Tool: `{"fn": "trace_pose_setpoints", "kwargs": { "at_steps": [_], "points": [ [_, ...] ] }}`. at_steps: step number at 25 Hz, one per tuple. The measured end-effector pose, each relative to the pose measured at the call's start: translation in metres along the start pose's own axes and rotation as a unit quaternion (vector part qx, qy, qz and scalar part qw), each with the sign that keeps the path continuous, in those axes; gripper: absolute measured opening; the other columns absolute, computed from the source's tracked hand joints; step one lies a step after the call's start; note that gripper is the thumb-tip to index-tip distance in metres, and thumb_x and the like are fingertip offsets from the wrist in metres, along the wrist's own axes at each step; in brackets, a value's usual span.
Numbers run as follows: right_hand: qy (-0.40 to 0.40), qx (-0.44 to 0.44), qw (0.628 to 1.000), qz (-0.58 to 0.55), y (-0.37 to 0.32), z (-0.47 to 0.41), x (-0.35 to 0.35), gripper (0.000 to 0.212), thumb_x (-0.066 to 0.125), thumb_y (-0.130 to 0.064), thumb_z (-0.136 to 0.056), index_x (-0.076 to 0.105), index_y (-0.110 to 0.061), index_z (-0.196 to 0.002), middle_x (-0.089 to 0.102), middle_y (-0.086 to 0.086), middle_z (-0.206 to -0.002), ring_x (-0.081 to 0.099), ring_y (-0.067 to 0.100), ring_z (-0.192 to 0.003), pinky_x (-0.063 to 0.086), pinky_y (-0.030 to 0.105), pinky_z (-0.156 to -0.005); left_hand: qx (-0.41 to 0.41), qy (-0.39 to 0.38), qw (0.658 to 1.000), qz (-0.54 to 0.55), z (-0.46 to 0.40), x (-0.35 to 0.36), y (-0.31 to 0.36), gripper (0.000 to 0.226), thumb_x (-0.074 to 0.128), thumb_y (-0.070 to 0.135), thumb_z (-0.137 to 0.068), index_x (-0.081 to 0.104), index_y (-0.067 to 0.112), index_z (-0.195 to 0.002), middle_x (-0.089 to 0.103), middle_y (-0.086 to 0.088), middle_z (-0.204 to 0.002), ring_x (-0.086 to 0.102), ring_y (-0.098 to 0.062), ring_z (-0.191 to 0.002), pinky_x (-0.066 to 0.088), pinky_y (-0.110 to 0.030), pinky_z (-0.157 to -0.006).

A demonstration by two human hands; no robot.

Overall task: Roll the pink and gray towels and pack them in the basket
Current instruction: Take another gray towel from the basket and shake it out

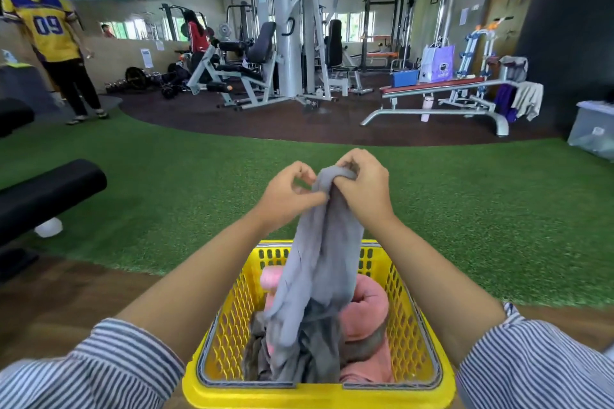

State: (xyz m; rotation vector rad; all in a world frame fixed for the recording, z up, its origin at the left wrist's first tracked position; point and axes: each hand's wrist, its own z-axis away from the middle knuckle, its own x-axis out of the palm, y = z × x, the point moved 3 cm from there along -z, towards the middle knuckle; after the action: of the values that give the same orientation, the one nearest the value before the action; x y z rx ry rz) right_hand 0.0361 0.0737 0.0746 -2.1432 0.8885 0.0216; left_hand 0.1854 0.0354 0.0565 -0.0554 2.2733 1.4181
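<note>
Centre of frame: both hands are raised above the yellow basket [410,319], holding up a gray towel [320,262]. Right hand [363,188] is gripping the towel's bunched top edge, fingers curled round the cloth. Left hand [287,196] is just beside it, thumb and fingers pinching the same edge. The towel is hanging unrolled from the hands, its lower end trailing down into the basket at bottom centre.

Inside the basket: a pink towel [367,312] is lying rolled on the right side; another pink roll [270,277] is showing at the far left, partly hidden behind the hanging gray cloth. Darker gray cloth is lying crumpled at the bottom.

Striped sleeves [113,365] are showing in the lower corners. Green turf [199,176] is filling mid-frame. Weight machines [292,43] are standing in the upper centre; a person in a yellow jersey [50,26] is standing upper left.
</note>
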Motion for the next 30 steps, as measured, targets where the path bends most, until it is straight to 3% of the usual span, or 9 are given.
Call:
{"fn": "trace_pose_setpoints", "kwargs": {
  "at_steps": [4, 7, 10, 14, 17, 20, 23, 27, 30],
  "points": [
    [0.02, 0.007, 1.0, -0.005, -0.004, -0.01, -0.012, 0.011, 0.055, 0.004, -0.068, 0.053, -0.006, -0.071, 0.054, 0.006, -0.073, 0.047, 0.011, -0.066, 0.033, 0.011, -0.056, 0.078, 0.078, 0.99, -0.09, 0.0, 0.008, -0.001, 0.023, 0.07, 0.028, -0.066, 0.056, 0.017, -0.08, 0.058, 0.008, -0.075, 0.05, -0.008, -0.067, 0.041, -0.023, -0.064],
    [0.032, 0.02, 0.999, -0.014, -0.002, -0.017, -0.021, 0.011, 0.051, 0.004, -0.071, 0.051, -0.008, -0.072, 0.052, 0.004, -0.072, 0.043, 0.009, -0.064, 0.032, 0.014, -0.054, 0.018, 0.112, 0.971, -0.213, 0.0, 0.007, -0.005, 0.018, 0.063, 0.033, -0.066, 0.054, 0.025, -0.079, 0.056, 0.01, -0.072, 0.051, -0.02, -0.071, 0.037, -0.027, -0.062],
    [0.089, 0.061, 0.994, -0.023, 0.0, -0.026, -0.037, 0.012, 0.049, 0.001, -0.073, 0.052, -0.011, -0.074, 0.052, -0.003, -0.069, 0.044, 0.006, -0.062, 0.036, 0.017, -0.053, -0.03, 0.133, 0.927, -0.349, 0.002, 0.0, -0.009, 0.012, 0.062, 0.021, -0.075, 0.058, 0.018, -0.085, 0.058, -0.003, -0.078, 0.057, -0.032, -0.078, 0.038, -0.03, -0.061],
    [0.201, 0.148, 0.968, -0.005, 0.011, -0.043, -0.079, 0.013, 0.047, -0.001, -0.076, 0.054, -0.013, -0.078, 0.049, -0.01, -0.067, 0.048, 0.011, -0.066, 0.039, 0.023, -0.06, -0.082, 0.178, 0.917, -0.347, -0.004, -0.05, -0.021, 0.007, 0.055, 0.018, -0.076, 0.05, 0.015, -0.072, 0.054, -0.007, -0.072, 0.059, -0.036, -0.08, 0.037, -0.03, -0.062],
    [0.146, 0.183, 0.97, 0.066, 0.022, -0.046, -0.093, 0.013, 0.048, -0.002, -0.078, 0.054, -0.014, -0.08, 0.05, -0.009, -0.069, 0.051, 0.019, -0.074, 0.035, 0.025, -0.055, -0.096, 0.223, 0.924, -0.295, -0.01, -0.096, -0.022, 0.01, 0.054, 0.026, -0.081, 0.055, 0.019, -0.088, 0.061, -0.008, -0.08, 0.056, -0.033, -0.08, 0.042, -0.032, -0.065],
    [-0.021, 0.168, 0.977, 0.129, 0.018, -0.041, -0.077, 0.008, 0.059, -0.008, -0.075, 0.06, -0.013, -0.082, 0.057, -0.003, -0.075, 0.052, 0.018, -0.075, 0.035, 0.02, -0.05, -0.086, 0.213, 0.927, -0.298, -0.008, -0.108, -0.018, 0.008, 0.054, 0.013, -0.081, 0.056, 0.012, -0.089, 0.06, -0.011, -0.078, 0.055, -0.032, -0.08, 0.043, -0.032, -0.063],
    [-0.159, 0.139, 0.959, 0.188, 0.013, -0.038, -0.065, 0.007, 0.065, -0.018, -0.074, 0.07, -0.014, -0.076, 0.065, -0.001, -0.078, 0.055, 0.015, -0.078, 0.038, 0.022, -0.06, -0.107, 0.2, 0.929, -0.293, -0.002, -0.119, -0.019, 0.004, 0.056, 0.008, -0.08, 0.056, 0.011, -0.082, 0.056, -0.006, -0.071, 0.054, -0.028, -0.075, 0.044, -0.03, -0.061],
    [-0.061, 0.149, 0.974, 0.162, 0.011, -0.048, -0.092, 0.006, 0.067, -0.017, -0.079, 0.068, -0.016, -0.073, 0.065, 0.002, -0.08, 0.055, 0.017, -0.084, 0.036, 0.023, -0.073, -0.151, 0.142, 0.934, -0.291, 0.015, -0.154, -0.015, 0.015, 0.068, 0.028, -0.084, 0.065, 0.014, -0.08, 0.061, 0.001, -0.076, 0.054, -0.019, -0.079, 0.04, -0.026, -0.066],
    [-0.105, 0.114, 0.96, 0.233, 0.006, -0.043, -0.093, 0.004, 0.06, -0.013, -0.083, 0.06, -0.012, -0.079, 0.059, 0.007, -0.081, 0.051, 0.024, -0.079, 0.034, 0.025, -0.069, -0.164, 0.049, 0.978, -0.118, 0.035, -0.148, -0.003, 0.01, 0.067, 0.025, -0.087, 0.067, 0.02, -0.079, 0.065, 0.003, -0.082, 0.057, -0.015, -0.084, 0.042, -0.029, -0.074]
  ]
}}
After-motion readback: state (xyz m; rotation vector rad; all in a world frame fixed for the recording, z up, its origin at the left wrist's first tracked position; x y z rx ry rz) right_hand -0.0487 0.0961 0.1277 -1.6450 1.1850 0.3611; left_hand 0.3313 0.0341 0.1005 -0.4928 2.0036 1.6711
